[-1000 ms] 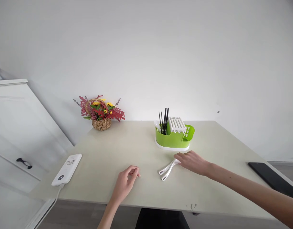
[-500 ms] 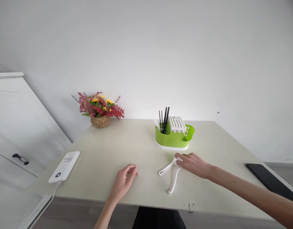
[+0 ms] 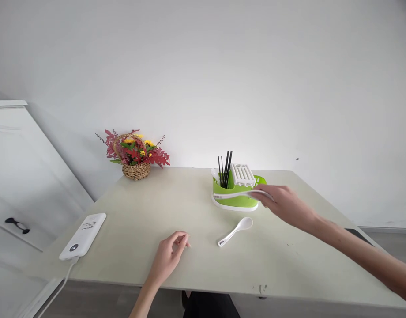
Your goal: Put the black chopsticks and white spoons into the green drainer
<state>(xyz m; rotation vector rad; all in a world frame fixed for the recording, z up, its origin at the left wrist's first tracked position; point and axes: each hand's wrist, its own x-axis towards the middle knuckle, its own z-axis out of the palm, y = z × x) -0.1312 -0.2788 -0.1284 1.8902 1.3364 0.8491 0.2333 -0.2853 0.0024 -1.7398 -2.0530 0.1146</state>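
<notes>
My right hand (image 3: 287, 205) grips a white soup spoon (image 3: 232, 194) by its bowl end, raised above the table. The handle points left and crosses in front of a green cutlery holder (image 3: 235, 202). In that holder stand several black chopsticks (image 3: 227, 171) and another white spoon (image 3: 215, 174), under a white slotted rack (image 3: 243, 175) at its right. Below, a second white soup spoon (image 3: 235, 232) lies on the table, bowl toward the back right. My left hand (image 3: 169, 255) rests on the table left of it, fingers curled in, nothing visible in them.
A wicker basket of artificial flowers (image 3: 136, 171) stands at the back left. Near the left edge lies a white power bank (image 3: 84, 236) with a cable. A dark phone (image 3: 360, 235) at the right is partly hidden by my right forearm. A white cabinet (image 3: 20, 176) stands left of the table.
My right hand has lifted one of the two spoons off the table, up and toward the holder. The other spoon stays on the table. My left hand has hardly moved.
</notes>
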